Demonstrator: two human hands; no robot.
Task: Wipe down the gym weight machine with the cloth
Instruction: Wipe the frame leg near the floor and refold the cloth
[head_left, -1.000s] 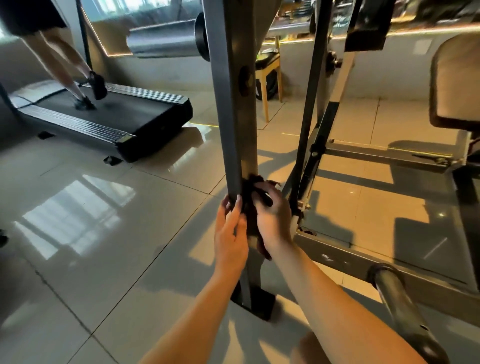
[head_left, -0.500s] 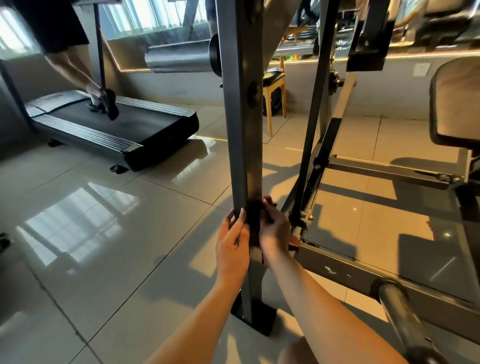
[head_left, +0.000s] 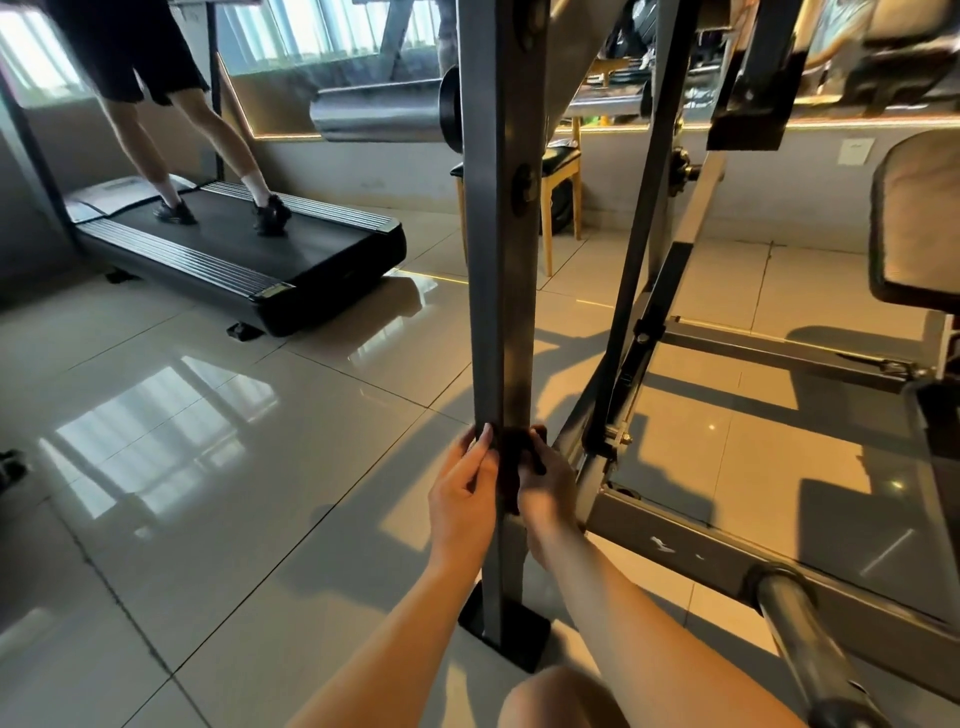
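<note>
Cloth (head_left: 511, 457), dark, is pressed low on the weight-machine post (head_left: 498, 260); right hand (head_left: 548, 488) fingers curl round it, left hand (head_left: 462, 499) fingers lie straight along the post's left edge.

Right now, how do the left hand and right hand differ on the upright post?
The left hand lies on the left side of the upright post, the right hand on its right. The left hand's fingers are fairly straight against the metal; the right hand's curl round the dark cloth. Both sit at the same height, low on the post.
</note>
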